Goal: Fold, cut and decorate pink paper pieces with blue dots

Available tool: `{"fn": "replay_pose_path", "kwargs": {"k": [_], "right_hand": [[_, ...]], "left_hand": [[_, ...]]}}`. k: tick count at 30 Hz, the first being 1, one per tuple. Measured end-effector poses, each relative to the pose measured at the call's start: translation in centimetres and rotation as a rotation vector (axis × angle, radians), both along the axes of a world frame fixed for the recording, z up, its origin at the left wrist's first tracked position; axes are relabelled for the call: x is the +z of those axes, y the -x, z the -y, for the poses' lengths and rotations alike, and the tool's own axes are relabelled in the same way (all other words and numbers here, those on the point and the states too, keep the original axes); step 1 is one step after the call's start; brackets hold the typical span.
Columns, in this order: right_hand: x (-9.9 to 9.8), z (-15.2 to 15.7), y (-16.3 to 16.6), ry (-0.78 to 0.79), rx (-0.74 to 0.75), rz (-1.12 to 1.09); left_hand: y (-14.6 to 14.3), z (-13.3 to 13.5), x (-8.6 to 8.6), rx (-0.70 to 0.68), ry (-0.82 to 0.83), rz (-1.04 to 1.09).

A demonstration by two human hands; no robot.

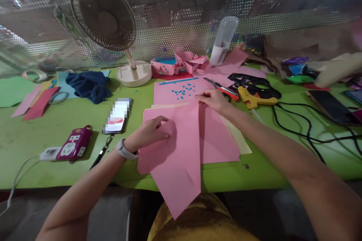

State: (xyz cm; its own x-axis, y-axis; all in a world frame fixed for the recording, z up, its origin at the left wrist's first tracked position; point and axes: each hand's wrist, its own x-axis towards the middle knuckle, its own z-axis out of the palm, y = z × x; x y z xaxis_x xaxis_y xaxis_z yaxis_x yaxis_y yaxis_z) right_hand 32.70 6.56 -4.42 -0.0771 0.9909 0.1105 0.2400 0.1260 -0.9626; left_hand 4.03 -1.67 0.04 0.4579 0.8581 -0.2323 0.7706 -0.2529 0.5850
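Note:
A folded sheet of pink paper (178, 165) lies over a stack of pink sheets (219, 139), its pointed lower end reaching past the table's front edge. At the sheet's far right corner, my right hand (210, 99) pinches the paper between thumb and fingers. My left hand (152, 131) rests on the left part of the same sheet, fingers apart, thumb stretched across the surface. Small blue paper bits (183, 91) and a thin blue strip (178, 81) lie on another pink sheet just beyond the stack.
Scissors and a cutter (226, 90) lie beside a yellow glue gun (253, 99) on the right, with black cables. Folded pink paper pieces (192, 62) stand at the back. Leftward are a fan (134, 73), a lit phone (118, 115) and a purple power outlet (75, 143).

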Motion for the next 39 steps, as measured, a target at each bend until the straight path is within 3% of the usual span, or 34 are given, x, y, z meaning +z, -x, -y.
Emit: {"fn": "replay_pose_path", "kwargs": {"k": [3, 5, 8, 10, 12, 15, 18, 21, 26, 30, 33, 39], "right_hand": [[-0.6, -0.2, -0.3, -0.120, -0.030, 0.241], [-0.9, -0.3, -0.4, -0.172, -0.046, 0.345], [-1.4, -0.5, -0.5, -0.177, -0.051, 0.417], [-1.6, -0.6, -0.6, -0.176, -0.053, 0.450], [-1.8, -0.7, -0.6, -0.184, -0.059, 0.493], [-1.7, -0.5, -0.5, -0.199, -0.072, 0.587], [-1.3, -0.2, -0.4, -0.210, -0.086, 0.662], [-1.0, 0.0, -0.3, -0.208, -0.089, 0.686], [-0.7, 0.0, -0.2, -0.187, -0.104, 0.718], [-0.6, 0.0, -0.1, -0.179, -0.115, 0.738], [-0.6, 0.1, 0.0, -0.185, -0.114, 0.758], [-0.5, 0.0, 0.0, -0.239, -0.159, 0.820]], "left_hand": [[-0.1, -0.1, 0.3, -0.086, -0.130, -0.062], [-0.4, -0.3, 0.6, -0.249, -0.220, -0.056], [-1.1, -0.5, 1.0, -0.511, -0.218, -0.055], [-1.7, -0.6, 1.3, -0.601, -0.199, -0.064], [-2.6, -0.8, 1.5, -0.615, -0.221, -0.072], [-4.2, -1.2, 1.2, -0.528, -0.302, -0.134], [-6.2, -1.5, 0.1, -0.379, -0.391, -0.224], [-7.8, -1.7, -1.1, -0.336, -0.479, -0.284], [-8.8, -1.7, -2.3, -0.401, -0.630, -0.394], [-8.7, -2.3, -3.5, -0.453, -0.790, -0.248], [-8.2, -3.2, -4.4, -0.510, -0.793, -0.159], [-7.5, -3.9, -4.8, -0.599, -0.775, -0.220]]}}
